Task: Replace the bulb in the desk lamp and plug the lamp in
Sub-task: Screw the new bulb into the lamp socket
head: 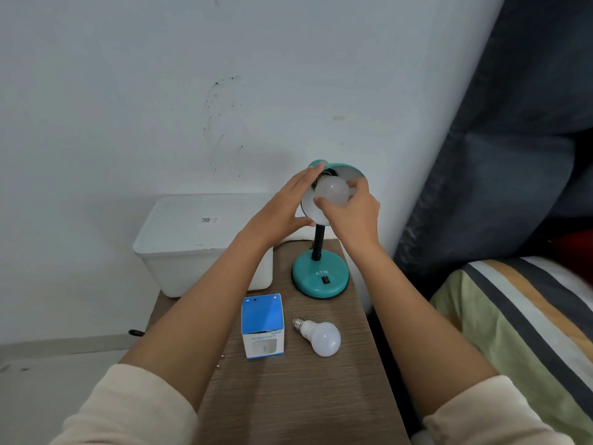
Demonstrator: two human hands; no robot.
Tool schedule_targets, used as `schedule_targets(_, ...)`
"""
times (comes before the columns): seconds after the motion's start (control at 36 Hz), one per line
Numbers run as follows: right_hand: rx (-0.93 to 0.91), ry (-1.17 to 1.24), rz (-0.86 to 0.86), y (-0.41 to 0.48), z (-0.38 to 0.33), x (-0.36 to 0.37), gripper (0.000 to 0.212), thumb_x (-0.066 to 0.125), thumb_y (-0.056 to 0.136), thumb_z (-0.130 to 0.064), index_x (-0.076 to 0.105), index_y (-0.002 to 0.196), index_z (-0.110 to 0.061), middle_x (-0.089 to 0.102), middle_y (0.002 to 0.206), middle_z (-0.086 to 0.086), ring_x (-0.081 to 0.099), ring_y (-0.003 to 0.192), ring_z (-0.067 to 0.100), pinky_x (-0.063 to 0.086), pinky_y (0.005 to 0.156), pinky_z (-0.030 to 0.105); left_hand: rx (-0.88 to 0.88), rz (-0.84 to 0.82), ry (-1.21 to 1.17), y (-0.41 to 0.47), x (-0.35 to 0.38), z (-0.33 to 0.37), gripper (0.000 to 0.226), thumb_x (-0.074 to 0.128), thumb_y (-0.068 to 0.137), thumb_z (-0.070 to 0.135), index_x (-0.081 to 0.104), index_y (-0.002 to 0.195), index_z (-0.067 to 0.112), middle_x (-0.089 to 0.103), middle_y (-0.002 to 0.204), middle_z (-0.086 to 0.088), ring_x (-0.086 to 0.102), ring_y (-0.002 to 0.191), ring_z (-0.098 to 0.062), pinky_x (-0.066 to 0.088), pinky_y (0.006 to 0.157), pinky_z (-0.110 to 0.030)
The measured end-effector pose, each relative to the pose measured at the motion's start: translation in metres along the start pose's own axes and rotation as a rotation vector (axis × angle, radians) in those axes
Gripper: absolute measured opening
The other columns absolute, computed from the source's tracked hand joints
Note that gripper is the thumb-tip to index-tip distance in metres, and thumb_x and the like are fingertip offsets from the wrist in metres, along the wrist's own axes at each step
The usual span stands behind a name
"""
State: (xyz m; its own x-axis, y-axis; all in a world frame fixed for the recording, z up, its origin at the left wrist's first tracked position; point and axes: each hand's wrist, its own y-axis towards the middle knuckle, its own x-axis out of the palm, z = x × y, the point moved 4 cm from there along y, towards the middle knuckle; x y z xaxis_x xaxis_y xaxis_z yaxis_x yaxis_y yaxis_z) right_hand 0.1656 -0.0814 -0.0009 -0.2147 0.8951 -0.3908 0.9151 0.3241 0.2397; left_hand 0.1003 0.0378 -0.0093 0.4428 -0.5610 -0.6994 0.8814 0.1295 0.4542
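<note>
You are at the bulb step: one bulb (332,190) sits inside the teal lamp shade (348,170) at the centre of the frame, and a second bulb (319,336) lies loose on the counter (321,396) in the lower middle, its screw base pointing to the upper left. Whether the bulb in the shade is the old one coming out or the new one going in cannot be told from this view; the loose bulb beside the small blue-and-white box (263,326) fits either reading.

Your right hand (351,213) is closed around the frosted globe, thumb across its lower left and fingertips curled over its right side. Your left hand (282,207) is open and flat, fingers together, pressed against the left outside of the shade to steady it; it grips nothing.

The next move likely calls for a turn of the right wrist while the left hand keeps the shade from swinging on its black neck (318,242). Keep the grip light, since the globe is smooth.

The lamp base (321,279) stands on the counter just right of a white bin (192,242). A dark cord (293,243) trails left behind the base; its plug is not visible, so plugging in appears not yet done.
</note>
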Motion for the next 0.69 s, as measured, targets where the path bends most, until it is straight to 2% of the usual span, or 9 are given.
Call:
schedule_targets(0.06, 0.039, 0.017, 0.006, 0.001, -0.002, 0.000, 0.051, 0.068, 0.079, -0.041, 0.052, 0.115, -0.009, 0.056, 0.101, 0.005, 0.056, 0.078, 0.010, 0.038, 0.059, 0.017, 0.000, 0.000, 0.000, 0.000, 0.000, 0.000, 0.098, 0.075, 0.074, 0.002, 0.016, 0.149, 0.024, 0.027, 0.152, 0.000, 0.025, 0.139, -0.010, 0.022, 0.110, -0.016)
schedule_targets(0.11, 0.061, 0.026, 0.016, 0.003, -0.001, 0.000, 0.044, 0.065, 0.079, -0.047, 0.055, 0.101, -0.011, 0.057, 0.094, 0.005, 0.061, 0.076, 0.016, 0.036, 0.052, 0.019, 0.000, 0.002, -0.001, -0.001, -0.001, 0.000, 0.098, 0.075, 0.074, 0.002, 0.016, 0.148, 0.024, 0.027, 0.152, 0.001, 0.025, 0.138, -0.010, 0.022, 0.110, -0.015)
schedule_targets(0.22, 0.091, 0.050, 0.014, 0.005, 0.000, 0.004, 0.058, 0.063, 0.075, -0.053, 0.053, 0.111, -0.008, 0.060, 0.106, 0.008, 0.064, 0.095, 0.029, 0.052, 0.074, 0.034, 0.010, 0.009, 0.003, -0.001, -0.001, -0.001, 0.098, 0.075, 0.073, 0.002, 0.016, 0.148, 0.025, 0.028, 0.152, 0.000, 0.026, 0.137, -0.010, 0.019, 0.107, -0.006)
schedule_targets(0.28, 0.101, 0.052, 0.005, 0.006, 0.001, 0.003, 0.054, 0.062, 0.077, -0.052, 0.056, 0.106, -0.007, 0.064, 0.102, 0.012, 0.065, 0.089, 0.028, 0.052, 0.069, 0.030, 0.015, 0.011, 0.008, 0.000, 0.000, -0.001, 0.098, 0.075, 0.073, 0.003, 0.016, 0.148, 0.024, 0.028, 0.152, 0.000, 0.026, 0.137, -0.010, 0.018, 0.106, -0.004)
schedule_targets(0.33, 0.164, 0.105, -0.029, 0.007, 0.004, 0.003, 0.047, 0.060, 0.081, -0.050, 0.061, 0.090, -0.004, 0.069, 0.085, 0.014, 0.066, 0.080, 0.023, 0.046, 0.060, 0.023, 0.021, 0.015, 0.007, 0.000, 0.000, 0.000, 0.097, 0.075, 0.073, 0.002, 0.017, 0.148, 0.022, 0.029, 0.151, -0.001, 0.025, 0.136, -0.007, 0.018, 0.105, -0.003)
schedule_targets(0.44, 0.353, 0.309, -0.082, 0.010, 0.012, 0.005, 0.038, 0.060, 0.081, -0.051, 0.055, 0.070, -0.015, 0.066, 0.060, 0.003, 0.069, 0.090, 0.023, 0.051, 0.091, 0.035, 0.033, 0.020, 0.019, 0.000, -0.002, 0.000, 0.097, 0.075, 0.073, 0.001, 0.017, 0.148, 0.020, 0.028, 0.151, -0.001, 0.024, 0.135, -0.004, 0.019, 0.105, -0.002)
schedule_targets(0.56, 0.363, 0.339, -0.066, 0.007, 0.013, 0.002, 0.034, 0.059, 0.083, -0.050, 0.054, 0.078, -0.016, 0.064, 0.072, 0.001, 0.069, 0.089, 0.022, 0.051, 0.091, 0.033, 0.017, 0.015, 0.008, 0.000, -0.002, 0.000, 0.097, 0.075, 0.073, 0.001, 0.017, 0.148, 0.022, 0.029, 0.151, 0.000, 0.025, 0.136, -0.008, 0.023, 0.108, -0.013)
schedule_targets(0.64, 0.320, 0.409, -0.038, 0.001, 0.011, 0.002, 0.047, 0.056, 0.089, -0.042, 0.050, 0.124, -0.012, 0.054, 0.110, 0.001, 0.068, 0.073, 0.016, 0.054, 0.081, 0.028, 0.022, 0.007, 0.008, 0.000, 0.000, 0.002, 0.097, 0.074, 0.073, 0.001, 0.017, 0.148, 0.023, 0.029, 0.151, 0.000, 0.026, 0.135, -0.006, 0.024, 0.107, -0.013)
schedule_targets(0.69, 0.243, 0.386, -0.041, -0.001, 0.010, 0.004, 0.050, 0.058, 0.088, -0.037, 0.042, 0.132, -0.020, 0.050, 0.120, 0.002, 0.067, 0.077, 0.018, 0.055, 0.084, 0.030, 0.020, 0.008, 0.006, 0.000, 0.001, 0.002, 0.097, 0.074, 0.074, 0.001, 0.017, 0.148, 0.024, 0.030, 0.150, 0.000, 0.027, 0.135, -0.008, 0.023, 0.106, -0.011)
